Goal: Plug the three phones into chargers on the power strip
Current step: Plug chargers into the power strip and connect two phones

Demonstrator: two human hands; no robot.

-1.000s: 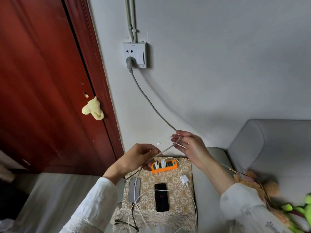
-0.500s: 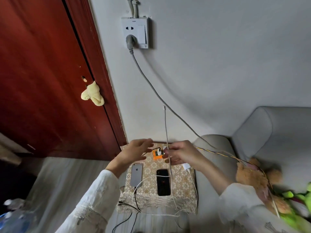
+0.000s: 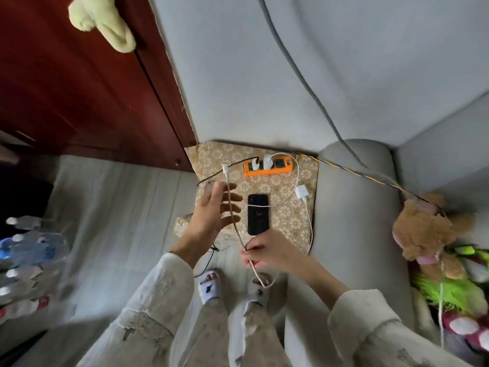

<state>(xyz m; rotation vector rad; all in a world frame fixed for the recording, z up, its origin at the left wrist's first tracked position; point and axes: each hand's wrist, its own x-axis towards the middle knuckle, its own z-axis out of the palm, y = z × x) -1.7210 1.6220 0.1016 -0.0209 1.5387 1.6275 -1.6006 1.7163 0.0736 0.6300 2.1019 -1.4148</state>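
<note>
Pinching a white charging cable [image 3: 232, 207] between thumb and fingertips, the right hand [image 3: 267, 251] is seen at lower centre of the frame, the cable's connector end rising toward the upper middle and its slack looped below the hand. The left hand [image 3: 214, 207] is held with fingers spread and straight just left of centre, nothing gripped, partly covering a grey phone [image 3: 209, 187] at its fingertips. A black phone [image 3: 258, 214] is laid face up on the patterned cloth [image 3: 285, 221] at centre, a white cable draped across it. Above it, the orange power strip [image 3: 267, 167] is set, two white chargers [image 3: 262, 162] plugged in. A loose white charger [image 3: 301, 192] is seen to the right of the black phone
</note>
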